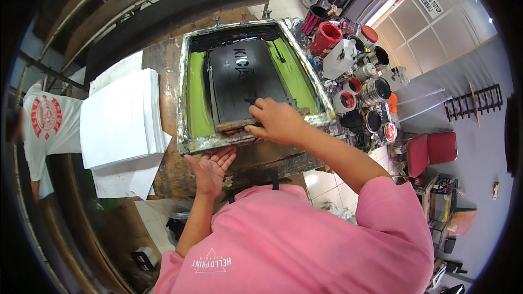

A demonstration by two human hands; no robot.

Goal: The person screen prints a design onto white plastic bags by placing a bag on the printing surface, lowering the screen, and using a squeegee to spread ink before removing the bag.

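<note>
A screen-printing frame [183, 92], its edges smeared with paint, lies on the worktable before me. Its mesh is green at the sides, with black ink [231, 79] over the middle and dark lettering showing through. My right hand [275, 121] is closed around the wooden handle of a squeegee [234, 126] at the near end of the mesh. Palm up, my left hand [213, 170] is open with its fingers stretched out at the frame's near edge. Whether those fingertips touch the frame, I cannot tell.
A stack of white paper [117, 125] lies left of the frame on the wooden table [177, 171]. Several ink tubs, including a red one [327, 38], crowd the right side. Dark racks [180, 5] stand beyond. Another person [49, 125] is at far left. A red chair [418, 155] stands right.
</note>
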